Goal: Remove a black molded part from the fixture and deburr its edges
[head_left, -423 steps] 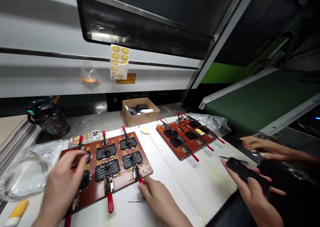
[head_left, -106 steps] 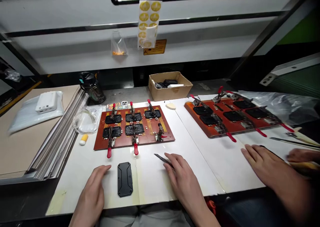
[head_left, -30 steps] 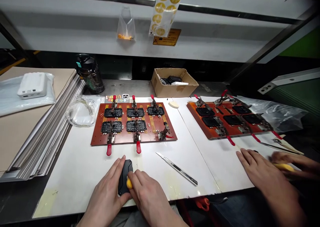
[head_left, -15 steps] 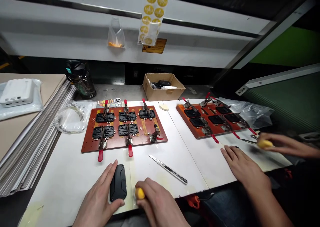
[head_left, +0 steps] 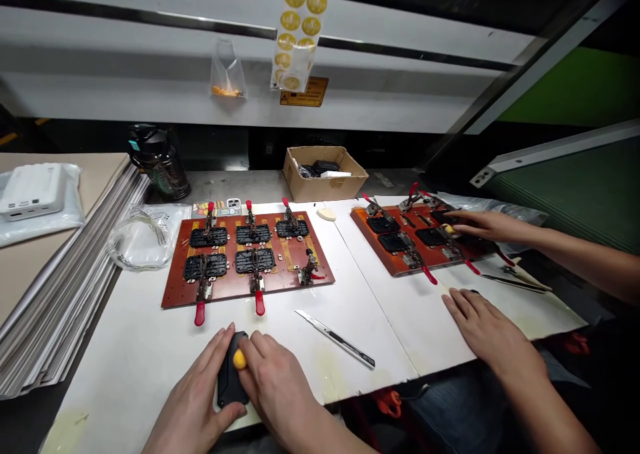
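A black flat rectangular case [head_left: 228,382] with rounded corners lies on the white work surface [head_left: 345,327] in front of me. My left hand [head_left: 193,391] grips it from the left, fingers along that side and thumb at the lower end. Over the right part of the case, my right hand [head_left: 280,382] is closed around a small tool with a rounded yellow end [head_left: 240,359]. The fingers hide the rest of this tool. A slim craft knife [head_left: 340,341] rests to the right of my right hand.
Beyond my hands lies a reddish-brown jig board [head_left: 175,287] with red-handled clamps over several black plates. A co-worker's hands work at a second jig [head_left: 363,231] on the right. A cardboard box [head_left: 325,186], a bottle [head_left: 165,167] and stacked sheets [head_left: 85,294] surround the area.
My right hand has moved left and slightly away from me, bringing the yellow-ended tool over the black case. A co-worker's hand has moved onto the right jig.
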`<state>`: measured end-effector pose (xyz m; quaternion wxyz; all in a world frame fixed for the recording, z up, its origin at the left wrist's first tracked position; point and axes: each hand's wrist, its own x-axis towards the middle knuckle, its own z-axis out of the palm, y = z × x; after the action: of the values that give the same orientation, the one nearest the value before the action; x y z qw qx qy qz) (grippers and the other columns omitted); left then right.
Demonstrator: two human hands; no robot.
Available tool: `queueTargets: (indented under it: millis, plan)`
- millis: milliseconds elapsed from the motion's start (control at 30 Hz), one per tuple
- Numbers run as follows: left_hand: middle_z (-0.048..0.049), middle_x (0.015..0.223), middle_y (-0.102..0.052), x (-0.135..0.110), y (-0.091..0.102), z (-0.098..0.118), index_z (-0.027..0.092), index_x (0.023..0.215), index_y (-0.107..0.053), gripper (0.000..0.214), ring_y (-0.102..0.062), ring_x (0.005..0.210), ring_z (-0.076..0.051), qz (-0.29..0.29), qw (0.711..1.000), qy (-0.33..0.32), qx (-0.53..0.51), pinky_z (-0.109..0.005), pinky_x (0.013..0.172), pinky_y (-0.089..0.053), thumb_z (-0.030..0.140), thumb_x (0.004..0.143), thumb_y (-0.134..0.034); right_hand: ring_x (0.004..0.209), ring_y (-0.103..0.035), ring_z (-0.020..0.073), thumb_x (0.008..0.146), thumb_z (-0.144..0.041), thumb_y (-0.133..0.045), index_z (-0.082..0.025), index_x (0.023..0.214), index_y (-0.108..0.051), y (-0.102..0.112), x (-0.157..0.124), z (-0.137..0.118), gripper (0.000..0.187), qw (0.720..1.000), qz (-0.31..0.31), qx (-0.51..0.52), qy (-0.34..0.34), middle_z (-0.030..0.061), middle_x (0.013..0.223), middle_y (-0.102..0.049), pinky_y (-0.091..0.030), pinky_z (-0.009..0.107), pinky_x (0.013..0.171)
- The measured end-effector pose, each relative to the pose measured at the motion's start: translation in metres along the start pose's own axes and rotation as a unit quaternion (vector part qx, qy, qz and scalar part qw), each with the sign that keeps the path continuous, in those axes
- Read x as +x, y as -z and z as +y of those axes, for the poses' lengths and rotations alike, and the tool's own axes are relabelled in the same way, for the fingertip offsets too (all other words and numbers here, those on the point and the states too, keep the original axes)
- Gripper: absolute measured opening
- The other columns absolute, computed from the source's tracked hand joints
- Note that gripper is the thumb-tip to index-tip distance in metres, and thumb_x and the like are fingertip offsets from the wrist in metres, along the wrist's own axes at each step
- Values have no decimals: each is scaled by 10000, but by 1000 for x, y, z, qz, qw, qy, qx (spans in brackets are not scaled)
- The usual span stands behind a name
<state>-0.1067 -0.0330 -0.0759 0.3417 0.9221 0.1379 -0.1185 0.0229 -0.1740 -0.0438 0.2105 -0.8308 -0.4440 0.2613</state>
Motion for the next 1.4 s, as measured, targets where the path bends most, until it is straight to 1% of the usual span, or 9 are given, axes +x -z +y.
queueTargets:
  millis: [100,233,367,767,933,1067,1200,1300,1400]
  plan:
    - [-47,1641,-270,-1,0,-2,388,1559,34,988,-307,1491,-246,8,1000,-19,11,-480,1169,-391,236,837,-624,883,-585,199,935,-173,-561,-187,1135,-591,4,-1,0,203,1000,-5,6,-5,34,1031,-612,-500,308,743]
    - [-74,1636,-275,-3,-2,-8,357,1569,34,990,-297,1493,-264,15,997,-68,21,-488,1157,-380,236,839,-624,918,-603,228,973,-186,-497,-202,1223,-558,0,-10,8,258,990,80,-22,-113,63,1052,-611,-483,332,744]
    - [-97,1624,-300,-3,-6,-15,339,1570,21,992,-314,1485,-280,24,996,-91,11,-486,1136,-402,242,832,-635,878,-601,204,977,-299,-513,-254,1146,-564,-10,-18,8,182,977,149,95,-115,35,989,-602,-456,298,725]
    - [-67,1645,-252,-5,-4,-10,366,1565,35,960,-263,1511,-258,7,998,-67,-4,-493,1174,-364,190,849,-579,845,-617,228,758,-223,-651,-201,1100,-623,-18,-52,7,344,998,-40,29,-34,50,955,-641,-428,299,653]
    - [-50,1659,-213,-9,-6,-7,363,1566,39,938,-217,1528,-250,-8,999,-49,4,-502,1205,-326,262,876,-589,881,-573,186,930,-251,-517,-228,1202,-557,-5,-33,6,275,993,65,82,-53,38,1032,-608,-452,292,782]
    - [-44,1659,-210,-10,-5,-2,359,1567,11,924,-218,1528,-249,-3,1000,-25,0,-499,1215,-331,275,875,-594,905,-535,203,929,-199,-491,-215,1253,-536,-2,-27,4,327,999,25,24,11,47,1042,-594,-436,302,775]
    - [-37,1659,-209,-9,-2,-3,354,1567,10,919,-222,1527,-232,-3,999,-35,1,-483,1223,-331,253,874,-586,836,-529,197,876,-193,-510,-199,1131,-572,-2,-57,7,263,997,-28,-5,72,36,977,-607,-408,306,702]
    - [-32,1663,-198,-9,-1,-8,355,1568,18,924,-210,1531,-232,-8,999,-39,-4,-487,1223,-330,286,883,-598,758,-539,182,833,-278,-617,-212,965,-586,1,-76,12,150,997,-45,27,51,7,873,-611,-401,299,669]
    - [-16,1662,-200,-10,-3,-11,365,1569,7,910,-214,1529,-224,-5,999,-44,-11,-484,1231,-317,308,894,-601,821,-561,180,918,-304,-547,-228,1097,-575,5,-68,11,196,996,23,90,-6,21,942,-609,-421,287,727]
